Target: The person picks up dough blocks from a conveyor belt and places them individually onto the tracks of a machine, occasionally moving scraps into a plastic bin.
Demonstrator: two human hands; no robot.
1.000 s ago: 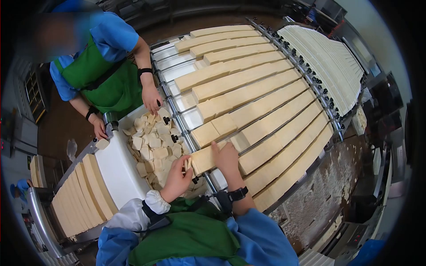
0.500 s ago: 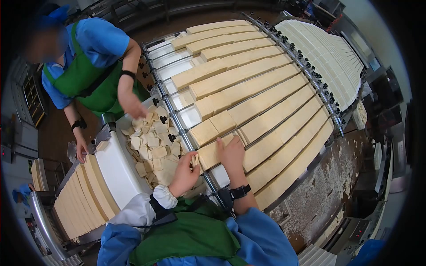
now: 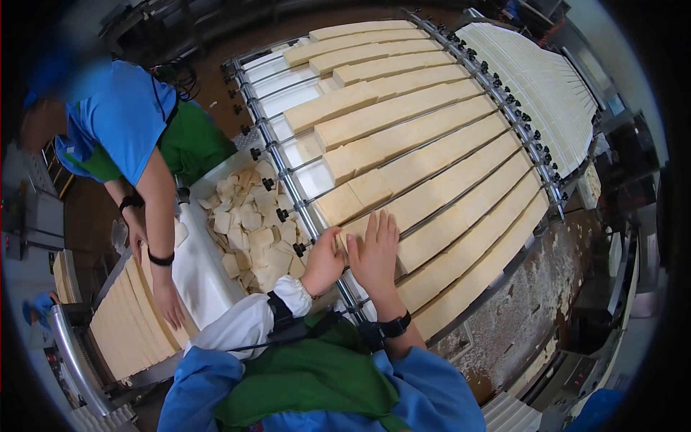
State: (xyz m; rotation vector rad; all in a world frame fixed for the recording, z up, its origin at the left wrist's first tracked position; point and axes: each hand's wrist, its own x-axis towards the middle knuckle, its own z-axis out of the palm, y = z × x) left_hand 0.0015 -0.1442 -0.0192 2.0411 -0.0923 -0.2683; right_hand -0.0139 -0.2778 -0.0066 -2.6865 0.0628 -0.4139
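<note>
My right hand (image 3: 374, 259) lies with its fingers stretched out on top of a pale yellow slab (image 3: 404, 205), in one of the lanes between thin metal rods. Beside it, my left hand (image 3: 324, 261) has its fingers curled round the near end of that same lane's slab, by the metal cross bar (image 3: 302, 209). What lies inside the left fingers is mostly hidden. One lane further away, a short cut block (image 3: 338, 205) sits at the end of its row.
A white bin (image 3: 216, 291) full of thin pale offcuts (image 3: 252, 223) stands left of the bar. Black knobs (image 3: 282, 214) stick out along the bar. A co-worker (image 3: 137, 137) leans over a row of upright slabs (image 3: 133, 317) at left. A white belt (image 3: 529, 90) runs beyond.
My right hand has flattened on the slab, and my left hand has moved right against its end. The co-worker's hand has left the offcuts and reached down to the upright slabs.
</note>
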